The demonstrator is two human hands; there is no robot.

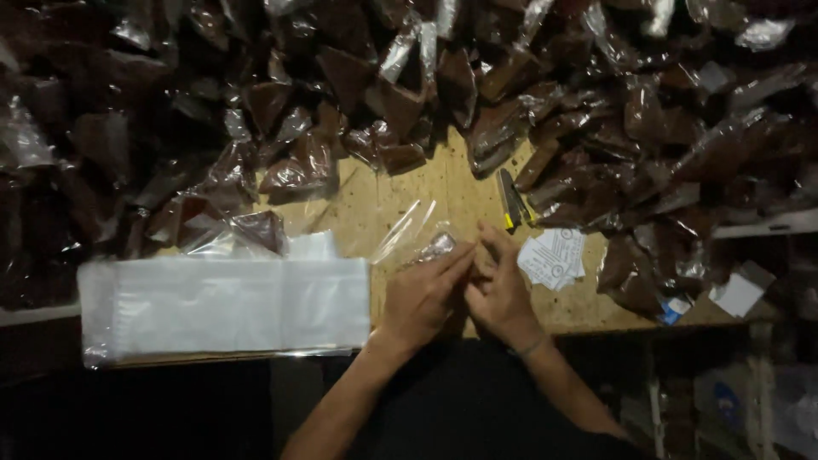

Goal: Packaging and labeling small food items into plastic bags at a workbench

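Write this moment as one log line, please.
left hand: pinches clear plastic bag | right hand: fingers at same bag | left of hands: stack of clear bags | right: paper labels

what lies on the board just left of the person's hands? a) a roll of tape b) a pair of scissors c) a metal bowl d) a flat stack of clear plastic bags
d: a flat stack of clear plastic bags lies on the wooden board directly beside the left hand, which meets the right hand over a single clear bag.
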